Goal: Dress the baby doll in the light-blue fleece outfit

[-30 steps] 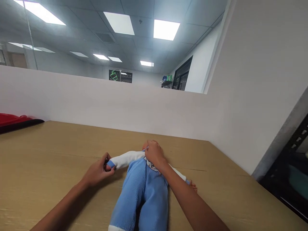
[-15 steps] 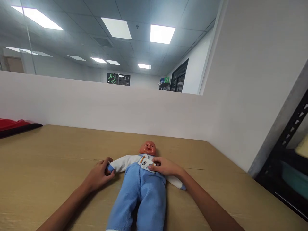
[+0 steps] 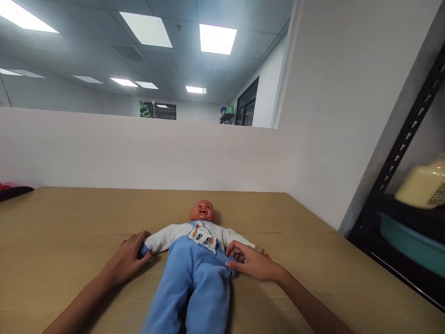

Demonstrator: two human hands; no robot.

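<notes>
A baby doll lies on its back on the table, its head toward the wall. It wears white sleeves and fuzzy blue overalls with an animal-face bib. My left hand is closed around the blue cuff of the sleeve on the left. At the right side of the doll's waist, my right hand pinches the blue cloth between thumb and fingers. The doll's other sleeve stretches out behind my right hand, its end partly covered.
The brown tabletop meets a low white wall with glass above. To the right, a black shelf rack holds a pale yellow bottle and a teal basin. A dark-edged red object sits at the far left.
My right hand has moved from the bib down and right to the side of the overalls. My left hand stays at the cuff. The view has turned a little to the right.
</notes>
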